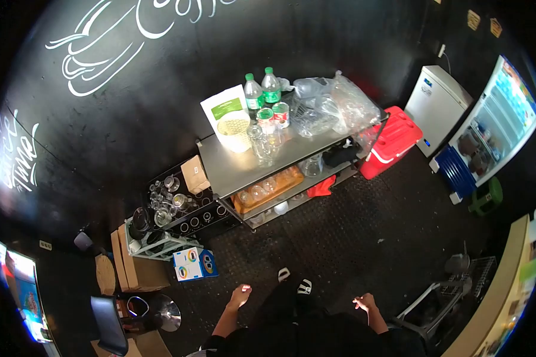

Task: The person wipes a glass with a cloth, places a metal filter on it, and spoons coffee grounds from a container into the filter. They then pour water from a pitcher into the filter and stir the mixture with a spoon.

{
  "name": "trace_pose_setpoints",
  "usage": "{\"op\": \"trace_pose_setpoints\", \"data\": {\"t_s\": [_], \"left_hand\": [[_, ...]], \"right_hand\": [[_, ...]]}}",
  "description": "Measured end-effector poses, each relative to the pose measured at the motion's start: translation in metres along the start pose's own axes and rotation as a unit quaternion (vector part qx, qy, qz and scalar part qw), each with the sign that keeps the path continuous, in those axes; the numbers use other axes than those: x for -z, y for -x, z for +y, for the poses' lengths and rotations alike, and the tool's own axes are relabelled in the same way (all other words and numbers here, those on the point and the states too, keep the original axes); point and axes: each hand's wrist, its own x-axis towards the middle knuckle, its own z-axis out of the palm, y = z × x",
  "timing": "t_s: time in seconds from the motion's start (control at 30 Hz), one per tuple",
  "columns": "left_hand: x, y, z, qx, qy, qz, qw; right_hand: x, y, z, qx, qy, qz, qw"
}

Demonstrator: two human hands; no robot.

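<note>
My left hand (240, 296) hangs in the air over the dark floor, its fingers curled; whether anything is in them is too small to tell. On the other side of my body, my right hand (365, 302) hovers with its fingers partly spread and nothing visible in them. Neither hand touches anything that I can make out. Nearest to my left hand is a blue and white box (195, 264) on the floor. To the right of my right hand stands a grey metal frame (430, 303). My sandals show between the hands.
Ahead stands a steel shelf table (220, 172) with green-capped bottles (254, 94), cans (265, 118) and plastic bags (318, 107). A red cooler (393, 140), white freezer (437, 107) and glass-door fridge (488, 128) are at right. Glassware (163, 202) and cardboard boxes (140, 268) stand left.
</note>
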Motion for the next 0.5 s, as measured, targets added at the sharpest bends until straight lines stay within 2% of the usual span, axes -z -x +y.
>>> {"op": "trace_pose_setpoints", "data": {"t_s": [0.13,0.17,0.2,0.23,0.27,0.33,0.37,0.43,0.47,0.5], "left_hand": [[0.000,0.004,-0.048,0.075,-0.056,-0.051,0.994],[0.009,-0.003,-0.059,-0.133,-0.233,-0.117,0.956],[0.005,-0.006,-0.067,-0.019,-0.123,-0.102,0.987],[0.006,-0.006,-0.061,0.097,-0.008,-0.086,0.992],[0.010,-0.012,-0.062,0.097,-0.003,-0.084,0.992],[0.018,-0.020,-0.065,0.005,-0.130,-0.117,0.985],[0.020,-0.028,-0.061,0.011,-0.122,-0.118,0.985],[0.023,-0.052,-0.038,0.097,-0.106,-0.117,0.983],[0.026,-0.054,-0.022,0.102,-0.100,-0.118,0.983],[0.029,-0.052,-0.003,0.111,-0.046,-0.075,0.990]], "right_hand": [[0.010,-0.038,-0.047,0.013,0.049,-0.046,0.998],[0.007,-0.047,-0.053,0.015,0.050,-0.046,0.998],[0.005,-0.057,-0.062,0.061,0.008,-0.031,0.998],[0.006,-0.065,-0.070,0.107,-0.033,-0.017,0.994],[0.009,-0.065,-0.091,0.051,-0.028,-0.021,0.998],[0.020,-0.066,-0.127,0.051,0.005,-0.044,0.998],[0.024,-0.067,-0.137,0.048,0.033,-0.067,0.996],[0.029,-0.079,-0.153,0.044,0.046,-0.079,0.995],[0.032,-0.085,-0.161,0.049,0.038,-0.086,0.994],[0.035,-0.089,-0.167,0.054,0.029,-0.093,0.994]]}}
